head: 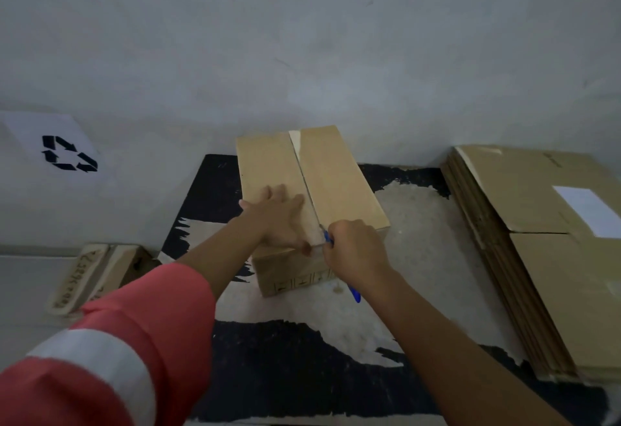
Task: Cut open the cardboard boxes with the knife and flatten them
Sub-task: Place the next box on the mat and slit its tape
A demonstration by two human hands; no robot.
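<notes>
- One closed cardboard box [336, 183], one knife [354, 293], two bare hands, and one stack of flattened boxes [537, 257]; the layers in the stack are too many and too close to count
- The left grip [279, 217] lies flat and wide, fingers spread, pressing on the left top flap of the box
- The right grip [353, 251] is curled round the knife, whose blue handle sticks out below the fist; the blade end meets the middle seam at the near edge of the box
- The box is plain brown and oblong, its two top flaps meeting in a seam that runs away from the person; a pale tape strip [295, 143] shows at the far end, and small black marks are printed on the near side wall
- It stands in the middle of the surface [302, 375], its far end close to the wall [302, 39]
- The surface is black, worn through in wide pale patches
- The stack lies at the right, a white label [588, 214] on its top sheet
- At the left, two folded cardboard pieces [84, 278], one with handwriting, lean by a pale ledge
- The wall is pale grey, and a white sheet [64, 150] on it bears a black recycling symbol
- A pink sleeve [134, 341] with a white band covers the left upper arm
</notes>
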